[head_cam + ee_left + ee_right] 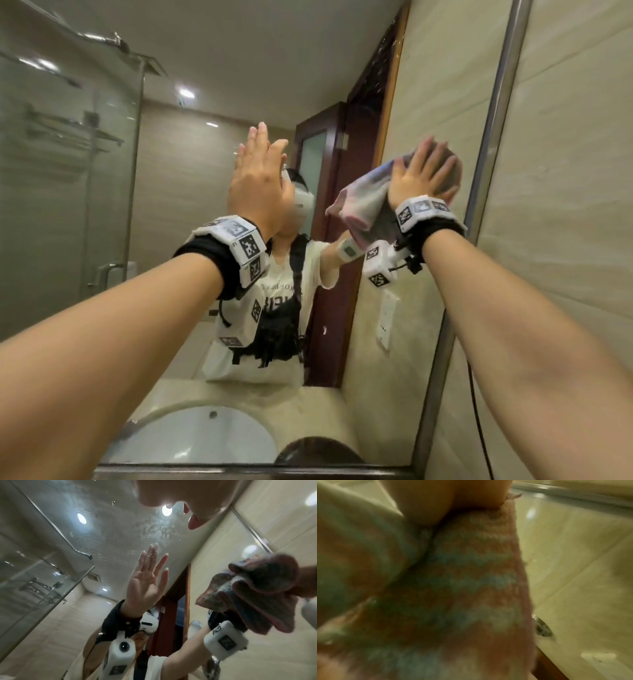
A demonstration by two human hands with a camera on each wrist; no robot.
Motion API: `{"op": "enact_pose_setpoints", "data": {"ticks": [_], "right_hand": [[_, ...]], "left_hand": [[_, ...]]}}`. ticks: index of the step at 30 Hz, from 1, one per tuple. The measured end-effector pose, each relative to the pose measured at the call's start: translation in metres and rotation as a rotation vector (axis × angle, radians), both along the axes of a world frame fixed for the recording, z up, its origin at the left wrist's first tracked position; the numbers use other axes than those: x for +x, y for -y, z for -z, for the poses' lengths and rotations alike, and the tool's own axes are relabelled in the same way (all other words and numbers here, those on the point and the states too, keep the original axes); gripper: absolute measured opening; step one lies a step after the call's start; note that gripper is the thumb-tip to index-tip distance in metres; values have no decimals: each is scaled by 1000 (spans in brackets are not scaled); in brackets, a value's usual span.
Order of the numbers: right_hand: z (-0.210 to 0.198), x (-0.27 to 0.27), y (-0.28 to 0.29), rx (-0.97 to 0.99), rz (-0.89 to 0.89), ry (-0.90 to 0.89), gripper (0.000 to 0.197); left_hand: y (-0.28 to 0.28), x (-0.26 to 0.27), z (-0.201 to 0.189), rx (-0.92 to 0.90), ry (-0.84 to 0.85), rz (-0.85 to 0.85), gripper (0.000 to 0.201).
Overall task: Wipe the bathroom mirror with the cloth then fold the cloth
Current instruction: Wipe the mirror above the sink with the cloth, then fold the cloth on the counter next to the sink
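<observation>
Up at the right centre of the head view, we are pressing the cloth (363,202) flat against the mirror (191,192) with our right hand (423,174), fingers spread straight over it, close to the mirror's metal frame (493,113). Part of the pink and blue cloth is hanging loose below and left of our palm. Near the middle of the frame, we are holding our left hand (258,185) flat with straight fingers at the glass; we cannot tell whether it is touching. Both hands are apart, the cloth between them. Low in the frame, the mirror is reflecting a white sink (202,435) set in the bench (308,407). Filling the right wrist view, the cloth (453,588) is showing blurred.
</observation>
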State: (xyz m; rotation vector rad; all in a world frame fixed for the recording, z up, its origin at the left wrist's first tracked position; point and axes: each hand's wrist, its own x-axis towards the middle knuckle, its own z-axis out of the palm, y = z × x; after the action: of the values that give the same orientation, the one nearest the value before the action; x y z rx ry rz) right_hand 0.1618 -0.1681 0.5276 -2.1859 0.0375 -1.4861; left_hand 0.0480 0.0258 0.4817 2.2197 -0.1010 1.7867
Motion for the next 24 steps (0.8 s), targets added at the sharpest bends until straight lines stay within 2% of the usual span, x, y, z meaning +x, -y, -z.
{"op": "enact_pose_setpoints", "data": {"ticks": [2,5,9,13,15,17,19,24], "right_hand": [[4,1,15,86,-7,-73,64],[43,2,35,82,28,-142,67],[143,-8,50,-101,3,-316,71],[257,-37,58,-193,-39,-553,63],[288,-45,60,-273,-28,-667,60],[287,-54,58,-256,-83,-721,56],[273,-66,56,-222,-165,-697,54],[230,-119,47,-111,-416,-423,50]], "left_hand": [[3,-1,5,17,-1,15,51],[6,-7,21,31,-18,51,51],[8,-20,57,24,-68,70,49],[11,-40,95,19,-164,56,48],[12,-48,110,45,-200,45,49],[10,-56,121,75,-239,21,51],[9,-63,131,84,-274,19,51],[21,-87,148,45,-377,167,47]]}}
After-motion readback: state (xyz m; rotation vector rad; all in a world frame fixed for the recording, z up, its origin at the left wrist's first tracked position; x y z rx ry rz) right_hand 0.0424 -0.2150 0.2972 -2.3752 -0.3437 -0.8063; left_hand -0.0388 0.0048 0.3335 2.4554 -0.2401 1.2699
